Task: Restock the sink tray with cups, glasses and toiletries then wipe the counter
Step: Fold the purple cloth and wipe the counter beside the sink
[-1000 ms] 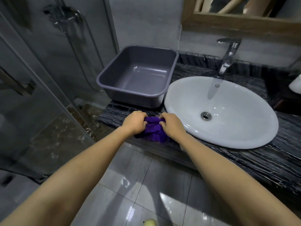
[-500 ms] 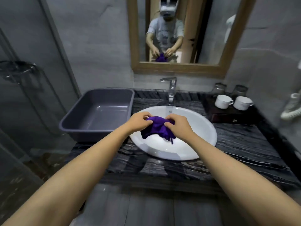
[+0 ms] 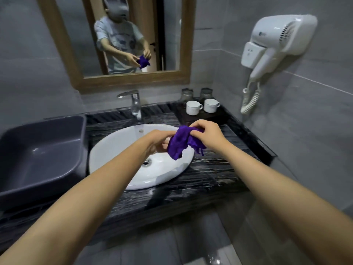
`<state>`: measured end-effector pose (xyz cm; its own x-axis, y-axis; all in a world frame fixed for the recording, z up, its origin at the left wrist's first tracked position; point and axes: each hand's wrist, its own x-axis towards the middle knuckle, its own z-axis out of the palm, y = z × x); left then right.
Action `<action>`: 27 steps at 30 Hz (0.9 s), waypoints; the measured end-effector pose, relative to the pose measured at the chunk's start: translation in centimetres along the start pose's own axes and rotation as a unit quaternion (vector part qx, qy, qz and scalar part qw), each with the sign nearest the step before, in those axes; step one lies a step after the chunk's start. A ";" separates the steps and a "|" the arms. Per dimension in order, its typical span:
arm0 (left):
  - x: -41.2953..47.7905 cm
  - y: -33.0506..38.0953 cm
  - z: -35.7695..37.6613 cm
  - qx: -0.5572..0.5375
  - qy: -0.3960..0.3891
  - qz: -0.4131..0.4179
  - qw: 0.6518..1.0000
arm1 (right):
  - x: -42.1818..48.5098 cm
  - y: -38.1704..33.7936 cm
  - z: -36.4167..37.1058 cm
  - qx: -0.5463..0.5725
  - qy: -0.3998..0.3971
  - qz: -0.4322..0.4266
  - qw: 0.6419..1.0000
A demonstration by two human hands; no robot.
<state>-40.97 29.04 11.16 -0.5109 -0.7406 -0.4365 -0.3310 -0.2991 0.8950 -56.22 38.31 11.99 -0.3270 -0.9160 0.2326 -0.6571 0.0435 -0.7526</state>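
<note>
Both hands hold a crumpled purple cloth (image 3: 180,145) in the air over the right rim of the white sink (image 3: 122,150). My left hand (image 3: 157,141) grips its lower left side. My right hand (image 3: 207,133) pinches its top right edge. On the dark striped counter (image 3: 214,173), at the back right, a dark tray (image 3: 219,114) carries two white cups (image 3: 193,107) (image 3: 210,105). Behind the cups stand two upturned glasses (image 3: 187,94) (image 3: 206,92).
A grey plastic tub (image 3: 40,155) sits on the counter left of the sink. A chrome tap (image 3: 133,102) rises behind the basin. A wood-framed mirror (image 3: 122,81) hangs above. A white hair dryer (image 3: 275,44) with a coiled cord is fixed to the right wall.
The cloth rose off the counter's front edge and moved right, over the sink's right rim. My view lifted and swung right, bringing the tray and hair dryer in.
</note>
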 end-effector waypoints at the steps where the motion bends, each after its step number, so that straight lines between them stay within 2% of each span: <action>1: 0.6 0.3 1.2 -0.015 0.002 0.006 1.000 | -0.2 0.9 -0.8 -0.012 -0.001 0.003 1.000; 5: 2.4 2.0 5.9 -0.076 -0.006 -0.001 0.997 | -1.0 5.1 -3.9 -0.020 0.020 0.040 0.999; 8: 3.2 3.0 9.5 -0.052 -0.043 -0.003 0.998 | -1.8 7.9 -6.5 -0.015 0.012 0.066 0.998; 12: 4.2 4.6 13.3 -0.003 -0.102 0.106 0.989 | -2.1 10.9 -9.7 0.000 -0.048 0.097 0.994; 14: 4.8 5.4 14.8 0.023 -0.140 0.153 0.978 | -2.0 12.1 -11.1 0.061 -0.072 0.125 0.988; 17: 5.6 6.1 16.9 0.070 -0.176 0.206 0.960 | -1.0 14.2 -12.6 0.157 -0.019 0.176 0.972; 20: 6.1 6.1 18.4 0.066 -0.191 0.234 0.951 | 0.0 16.1 -13.0 0.269 0.005 0.217 0.938; 22: 6.6 5.6 18.9 0.058 -0.189 0.229 0.953 | -0.1 17.2 -12.8 0.302 0.009 0.205 0.931; 27: 8.4 2.9 20.0 0.038 -0.098 0.187 0.977 | -1.0 18.7 -12.7 0.182 0.003 0.172 0.968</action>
<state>-62.10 33.96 8.23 -0.7463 -0.6585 -0.0965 -0.1468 0.0216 0.9889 -76.87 45.07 5.51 -0.4882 -0.8701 -0.0675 -0.2255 0.2004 -0.9534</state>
